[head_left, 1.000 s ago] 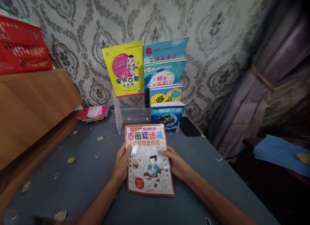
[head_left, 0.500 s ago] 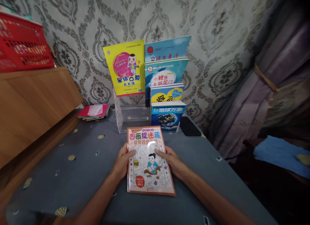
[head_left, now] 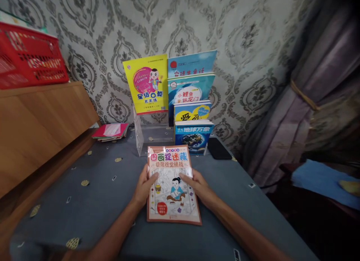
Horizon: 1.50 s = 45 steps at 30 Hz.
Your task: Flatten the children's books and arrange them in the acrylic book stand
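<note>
Between both hands I hold a picture book (head_left: 174,212) with an orange-brown border and a seated cartoon figure on its cover. My left hand (head_left: 144,186) grips its left edge, thumb on the cover and fingers hidden behind. On the right edge, my right hand (head_left: 201,186) does the same. Beyond the book stands a clear acrylic rack (head_left: 138,135). Its left side bears a yellow workbook (head_left: 147,84) at the back. Stepped on its right are a blue storybook (head_left: 194,62), a teal book (head_left: 194,84), a yellow-and-blue book (head_left: 192,111) and a blue earth book (head_left: 194,139).
A dark flat tablet-like object (head_left: 219,148) lies right of the rack. At the left, a stack of booklets (head_left: 111,131) rests on the grey-blue tablecloth (head_left: 104,193). A red basket (head_left: 33,60) sits on a wooden cabinet (head_left: 47,111). A tied curtain (head_left: 284,129) hangs at right.
The view has tilted slightly, so the rack and its books appear a little lower. The held book's top leans a touch differently, with less glare on its title. Both hands keep their grip.
</note>
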{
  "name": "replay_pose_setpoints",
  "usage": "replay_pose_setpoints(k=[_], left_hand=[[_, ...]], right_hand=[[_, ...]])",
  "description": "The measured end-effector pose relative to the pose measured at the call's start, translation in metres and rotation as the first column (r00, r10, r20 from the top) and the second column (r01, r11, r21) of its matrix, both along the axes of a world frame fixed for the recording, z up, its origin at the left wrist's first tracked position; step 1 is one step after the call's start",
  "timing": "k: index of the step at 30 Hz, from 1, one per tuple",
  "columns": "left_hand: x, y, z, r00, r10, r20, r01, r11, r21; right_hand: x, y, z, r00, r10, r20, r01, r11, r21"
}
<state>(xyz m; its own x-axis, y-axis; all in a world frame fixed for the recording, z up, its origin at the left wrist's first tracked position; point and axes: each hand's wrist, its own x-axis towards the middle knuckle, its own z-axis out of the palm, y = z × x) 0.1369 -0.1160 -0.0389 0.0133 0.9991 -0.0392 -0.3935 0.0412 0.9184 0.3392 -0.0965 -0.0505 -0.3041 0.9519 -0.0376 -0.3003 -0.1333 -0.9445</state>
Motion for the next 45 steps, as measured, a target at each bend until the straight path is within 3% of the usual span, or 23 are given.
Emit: replay_pose_setpoints(k=[4,7,10,14,16,19,21,23,25,28,35,40,45], left_hand=[[-0.005,0.007,-0.005,0.998,0.063,0.000,-0.062,0.984,-0.165],[-0.009,0.011,-0.011,0.997,0.043,-0.061,-0.055,0.975,-0.215],[-0.013,0.012,-0.018,0.986,-0.021,-0.168,-0.007,0.986,-0.166],[-0.019,0.013,-0.027,0.912,-0.003,-0.410,0.014,1.000,0.025],[-0.023,0.011,-0.027,0.789,0.070,-0.610,0.016,0.991,0.134],[-0.025,0.008,-0.021,0.433,0.203,-0.878,0.052,0.967,0.249],[-0.024,0.006,-0.018,0.181,0.250,-0.951,0.096,0.958,0.270],[-0.022,0.008,-0.018,0.047,0.261,-0.964,0.159,0.951,0.265],[-0.021,0.013,-0.022,0.033,0.272,-0.962,0.233,0.934,0.272],[-0.020,0.026,-0.030,0.086,0.287,-0.954,0.308,0.903,0.299],[-0.024,0.044,-0.033,0.090,0.251,-0.964,0.405,0.875,0.265],[-0.028,0.054,-0.024,-0.029,0.233,-0.972,0.469,0.862,0.193],[-0.024,0.068,-0.004,-0.206,0.164,-0.965,0.488,0.872,0.044]], right_hand=[[-0.002,0.002,0.001,1.000,0.002,-0.001,-0.002,0.999,-0.036],[-0.001,0.008,-0.002,0.998,-0.060,-0.018,0.059,0.998,-0.037],[0.004,0.016,-0.010,0.989,-0.144,-0.022,0.143,0.990,-0.009],[0.012,0.028,-0.025,0.968,-0.243,0.055,0.237,0.966,0.100],[0.015,0.034,-0.032,0.952,-0.284,0.116,0.261,0.948,0.180],[0.018,0.042,-0.042,0.911,-0.337,0.240,0.271,0.924,0.270],[0.020,0.045,-0.046,0.870,-0.365,0.331,0.268,0.914,0.305],[0.023,0.046,-0.045,0.833,-0.376,0.406,0.249,0.910,0.332],[0.026,0.046,-0.041,0.794,-0.381,0.473,0.221,0.907,0.359],[0.030,0.045,-0.035,0.742,-0.407,0.533,0.214,0.897,0.388],[0.038,0.049,-0.037,0.891,-0.252,0.379,0.196,0.964,0.179],[0.039,0.047,-0.030,0.944,-0.104,0.312,0.082,0.993,0.083],[0.036,0.035,-0.016,0.907,0.202,0.370,-0.225,0.974,0.018]])
